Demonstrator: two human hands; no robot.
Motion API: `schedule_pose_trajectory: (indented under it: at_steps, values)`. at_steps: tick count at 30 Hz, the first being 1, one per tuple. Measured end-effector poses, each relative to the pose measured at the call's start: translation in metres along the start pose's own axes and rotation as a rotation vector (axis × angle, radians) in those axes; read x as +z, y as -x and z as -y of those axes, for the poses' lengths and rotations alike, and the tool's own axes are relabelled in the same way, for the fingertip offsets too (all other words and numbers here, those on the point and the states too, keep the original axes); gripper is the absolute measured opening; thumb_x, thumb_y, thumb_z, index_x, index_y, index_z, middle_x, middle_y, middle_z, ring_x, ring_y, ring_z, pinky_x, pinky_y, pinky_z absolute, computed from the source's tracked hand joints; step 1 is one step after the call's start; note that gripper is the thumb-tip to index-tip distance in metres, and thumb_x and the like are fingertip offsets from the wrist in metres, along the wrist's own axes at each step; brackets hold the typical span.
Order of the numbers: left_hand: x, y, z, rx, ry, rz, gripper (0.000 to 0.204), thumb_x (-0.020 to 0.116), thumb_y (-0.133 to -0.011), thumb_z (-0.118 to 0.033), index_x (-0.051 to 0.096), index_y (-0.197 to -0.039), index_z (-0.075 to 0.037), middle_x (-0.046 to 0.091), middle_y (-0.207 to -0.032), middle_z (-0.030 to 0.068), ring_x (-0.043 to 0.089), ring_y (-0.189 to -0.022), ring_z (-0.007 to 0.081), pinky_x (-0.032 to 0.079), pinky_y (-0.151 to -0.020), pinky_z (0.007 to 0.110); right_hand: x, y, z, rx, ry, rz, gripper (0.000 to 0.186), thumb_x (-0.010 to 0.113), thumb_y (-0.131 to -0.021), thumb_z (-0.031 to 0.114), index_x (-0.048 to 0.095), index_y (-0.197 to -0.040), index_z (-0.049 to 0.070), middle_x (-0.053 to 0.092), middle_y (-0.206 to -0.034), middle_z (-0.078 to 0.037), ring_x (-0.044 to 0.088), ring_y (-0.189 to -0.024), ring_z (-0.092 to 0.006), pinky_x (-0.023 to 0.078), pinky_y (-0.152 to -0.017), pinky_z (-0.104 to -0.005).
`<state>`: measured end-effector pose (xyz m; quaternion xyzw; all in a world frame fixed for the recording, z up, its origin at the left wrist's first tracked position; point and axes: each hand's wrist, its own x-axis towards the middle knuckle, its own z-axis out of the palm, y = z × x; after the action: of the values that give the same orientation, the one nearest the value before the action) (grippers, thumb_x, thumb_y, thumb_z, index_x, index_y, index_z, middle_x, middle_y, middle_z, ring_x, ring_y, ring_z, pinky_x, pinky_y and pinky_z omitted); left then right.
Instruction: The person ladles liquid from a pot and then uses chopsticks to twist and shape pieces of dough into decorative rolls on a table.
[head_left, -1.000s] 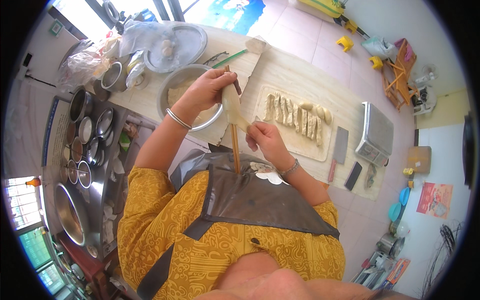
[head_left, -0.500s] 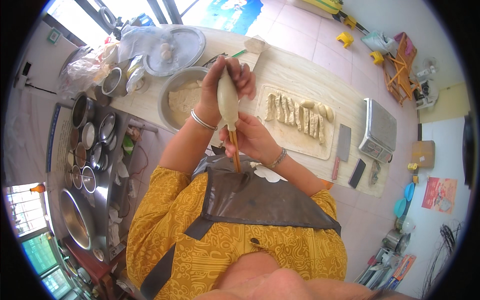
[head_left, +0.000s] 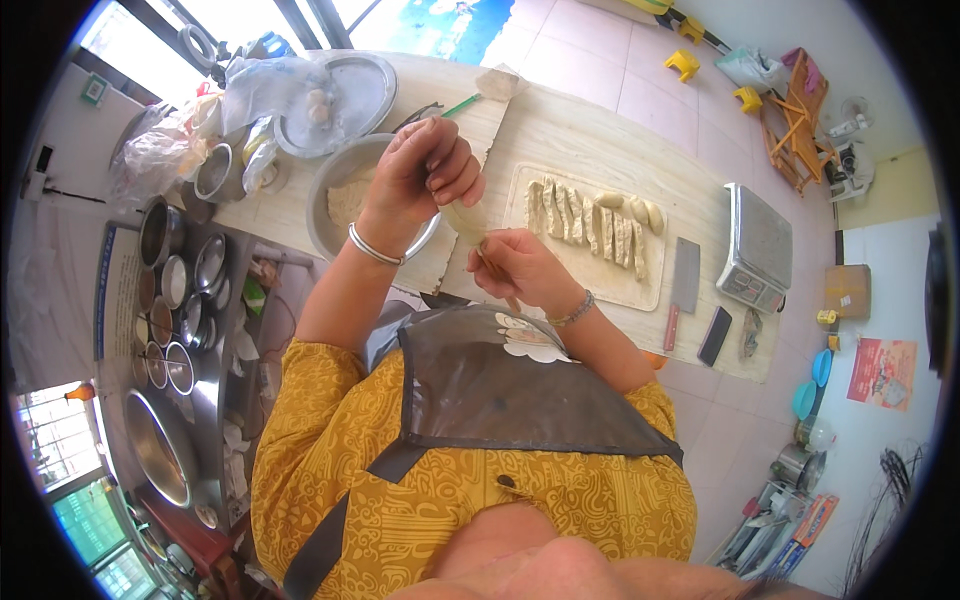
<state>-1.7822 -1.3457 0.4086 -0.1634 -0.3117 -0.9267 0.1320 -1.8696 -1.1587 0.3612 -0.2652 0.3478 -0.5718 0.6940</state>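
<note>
Above the near edge of the table, my left hand (head_left: 430, 168) is closed, its fingers curled over the upper end of a pale, smooth piece of dough (head_left: 465, 222). Most of the dough's top is hidden by that hand. Just below and to the right, my right hand (head_left: 522, 265) pinches thin wooden sticks (head_left: 513, 303) at the dough's lower end. To the right lies a pale board (head_left: 585, 275) bearing several cut dough strips (head_left: 592, 228) in a row, with smooth rounded dough pieces (head_left: 628, 207) at its far right.
A metal basin (head_left: 322, 215) holding dough stands left of my left hand. Behind it are a round metal lid (head_left: 380, 90) and plastic bags (head_left: 270, 95). Right of the board lie a cleaver (head_left: 686, 280), a dark phone (head_left: 714, 335) and a scale (head_left: 757, 240).
The dough and sticks have tilted from nearly upright to a slant. My left hand has curled further over the dough, and my right hand has shifted slightly right.
</note>
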Motion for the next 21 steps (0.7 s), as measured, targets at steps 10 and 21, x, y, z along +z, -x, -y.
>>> schedule_pose_trajectory:
  at_steps: [10, 21]
  values:
    - [0.046, 0.017, 0.046, -0.251, -0.665, -0.387, 0.05, 0.029, -0.096, -0.032, 0.059, -0.104, 0.006, 0.064, -0.1, 0.0154, 0.061, -0.093, 0.0223, 0.048, -0.084, 0.034, 0.0, 0.025, 0.019, -0.025, 0.359, -0.188, 0.028, 0.049, -0.094, 0.024, 0.059, -0.08, 0.001, 0.046, -0.057, 0.001, 0.039, -0.049, -0.0042, 0.029, -0.043, -0.0194]
    - [0.066, 0.05, 0.069, -0.287, -0.872, -0.338, 0.052, 0.02, -0.095, -0.03, 0.05, -0.116, 0.007, 0.057, -0.11, 0.0159, 0.056, -0.1, 0.0209, 0.044, -0.089, 0.031, 0.01, 0.028, 0.016, -0.089, 0.66, -0.201, 0.025, 0.054, -0.088, 0.022, 0.066, -0.086, 0.0, 0.057, -0.062, -0.004, 0.052, -0.056, -0.0065, 0.042, -0.052, -0.0221]
